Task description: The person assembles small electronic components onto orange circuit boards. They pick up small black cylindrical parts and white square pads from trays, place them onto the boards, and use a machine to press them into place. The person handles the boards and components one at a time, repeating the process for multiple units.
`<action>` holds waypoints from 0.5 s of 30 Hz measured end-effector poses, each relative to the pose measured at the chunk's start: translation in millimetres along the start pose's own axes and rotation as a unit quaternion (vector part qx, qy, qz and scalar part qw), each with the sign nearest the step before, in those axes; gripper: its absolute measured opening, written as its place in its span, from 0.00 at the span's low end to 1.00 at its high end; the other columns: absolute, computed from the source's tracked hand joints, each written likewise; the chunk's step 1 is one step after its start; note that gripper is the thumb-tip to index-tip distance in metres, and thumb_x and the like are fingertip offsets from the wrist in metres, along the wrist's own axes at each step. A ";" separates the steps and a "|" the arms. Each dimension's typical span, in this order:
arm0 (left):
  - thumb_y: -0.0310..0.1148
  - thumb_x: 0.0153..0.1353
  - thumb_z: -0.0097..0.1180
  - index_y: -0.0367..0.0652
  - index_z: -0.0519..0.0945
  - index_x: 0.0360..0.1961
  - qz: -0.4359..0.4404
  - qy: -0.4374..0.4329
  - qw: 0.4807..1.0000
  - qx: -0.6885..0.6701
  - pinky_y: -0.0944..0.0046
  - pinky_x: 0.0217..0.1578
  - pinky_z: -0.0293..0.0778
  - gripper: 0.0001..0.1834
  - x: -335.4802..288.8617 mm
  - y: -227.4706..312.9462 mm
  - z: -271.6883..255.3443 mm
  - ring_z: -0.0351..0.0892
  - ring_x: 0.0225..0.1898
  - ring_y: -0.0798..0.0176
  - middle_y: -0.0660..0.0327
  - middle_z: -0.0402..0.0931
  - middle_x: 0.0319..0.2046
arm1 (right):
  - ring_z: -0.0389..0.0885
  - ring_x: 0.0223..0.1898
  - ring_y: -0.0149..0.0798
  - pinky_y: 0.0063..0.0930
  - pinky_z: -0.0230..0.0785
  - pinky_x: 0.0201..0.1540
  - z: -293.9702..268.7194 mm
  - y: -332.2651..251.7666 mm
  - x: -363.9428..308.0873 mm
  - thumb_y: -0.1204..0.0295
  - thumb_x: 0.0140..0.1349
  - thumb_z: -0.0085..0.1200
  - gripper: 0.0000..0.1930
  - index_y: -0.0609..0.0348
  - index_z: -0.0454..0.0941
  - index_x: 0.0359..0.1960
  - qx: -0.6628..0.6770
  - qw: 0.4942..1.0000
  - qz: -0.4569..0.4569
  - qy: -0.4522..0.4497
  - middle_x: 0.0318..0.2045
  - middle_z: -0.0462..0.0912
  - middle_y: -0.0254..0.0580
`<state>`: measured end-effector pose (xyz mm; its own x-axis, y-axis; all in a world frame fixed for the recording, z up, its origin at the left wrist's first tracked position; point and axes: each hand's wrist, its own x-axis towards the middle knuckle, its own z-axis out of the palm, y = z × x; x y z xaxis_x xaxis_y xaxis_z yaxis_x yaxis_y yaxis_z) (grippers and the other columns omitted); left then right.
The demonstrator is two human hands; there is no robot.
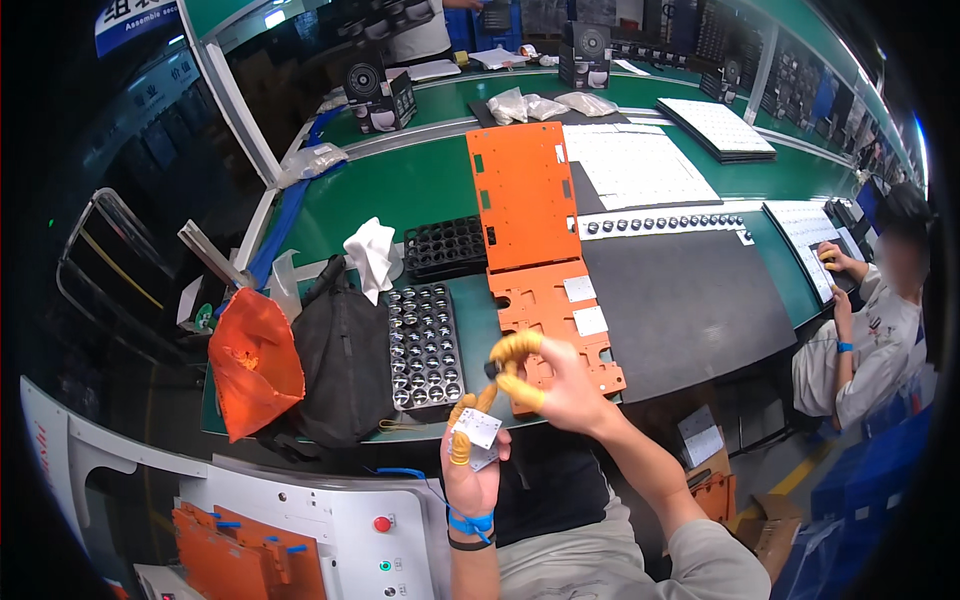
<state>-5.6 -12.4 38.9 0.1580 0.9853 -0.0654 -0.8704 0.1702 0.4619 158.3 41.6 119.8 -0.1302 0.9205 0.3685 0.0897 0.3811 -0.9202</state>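
My left hand (470, 485), with yellow finger covers and a blue wrist strap, holds thin white square boards (478, 428) with small dark marks. Just above it, my right hand (565, 390), also in yellow finger covers, pinches a small black part (491, 369); its exact kind is hard to make out. Beyond my hands lies an orange hinged fixture (545, 300), its lid (522, 190) swung back. Two white square boards (590, 321) sit in its base. Left of it is a black tray (457, 350) of shiny round lens-like parts.
A second black tray (440, 240), a white cloth (371, 255), a black backpack (345, 350) and an orange bag (255, 350) are on the left. To the right lie a dark mat (690, 310) and a white strip (665, 222) of round parts. A co-worker (860, 340) works at far right.
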 end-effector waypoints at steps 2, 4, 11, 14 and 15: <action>0.48 0.61 0.66 0.39 0.65 0.66 0.031 -0.017 0.997 0.064 0.66 0.29 0.73 0.39 -0.3 3.0 8.6 0.79 0.35 0.64 0.47 0.67 0.66 | 0.71 0.29 0.28 0.22 0.68 0.34 -3.4 -9.0 -16.2 0.77 0.58 0.63 0.13 0.63 0.81 0.45 0.005 0.998 -0.001 -0.060 0.29 0.76 0.35; 0.51 0.60 0.67 0.40 0.66 0.66 0.054 -0.051 0.992 0.104 0.66 0.29 0.73 0.40 1.2 5.2 14.3 0.79 0.34 0.66 0.47 0.67 0.67 | 0.70 0.27 0.29 0.24 0.65 0.32 -4.2 -13.0 -28.4 0.76 0.59 0.63 0.15 0.61 0.82 0.48 -0.011 0.996 -0.019 -0.088 0.28 0.74 0.35; 0.49 0.52 0.75 0.42 0.66 0.65 0.100 -0.039 0.974 0.198 0.74 0.30 0.76 0.45 -6.1 4.9 28.3 0.79 0.40 0.70 0.49 0.67 0.67 | 0.73 0.28 0.32 0.25 0.66 0.32 -4.4 -4.6 -38.1 0.77 0.63 0.60 0.15 0.62 0.82 0.52 0.026 0.996 0.004 -0.085 0.30 0.79 0.38; 0.50 0.55 0.72 0.41 0.65 0.66 0.115 -0.045 0.965 0.232 0.74 0.28 0.75 0.43 -7.8 4.8 27.6 0.78 0.36 0.72 0.50 0.68 0.66 | 0.75 0.28 0.35 0.27 0.67 0.33 -1.3 0.5 -37.8 0.77 0.64 0.60 0.15 0.62 0.82 0.53 0.024 0.996 -0.014 -0.082 0.30 0.80 0.40; 0.50 0.56 0.70 0.40 0.65 0.66 0.116 -0.045 0.963 0.241 0.74 0.27 0.75 0.43 -8.0 4.4 26.8 0.77 0.34 0.73 0.50 0.69 0.65 | 0.75 0.29 0.36 0.28 0.67 0.33 -0.6 2.5 -37.6 0.76 0.64 0.60 0.15 0.62 0.82 0.53 0.019 0.996 -0.022 -0.081 0.30 0.80 0.40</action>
<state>1.8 -19.9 65.2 0.0440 0.9868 0.1558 -0.5732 -0.1028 0.8130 163.9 8.1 103.7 -0.2908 0.8755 0.3859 0.0433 0.4149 -0.9088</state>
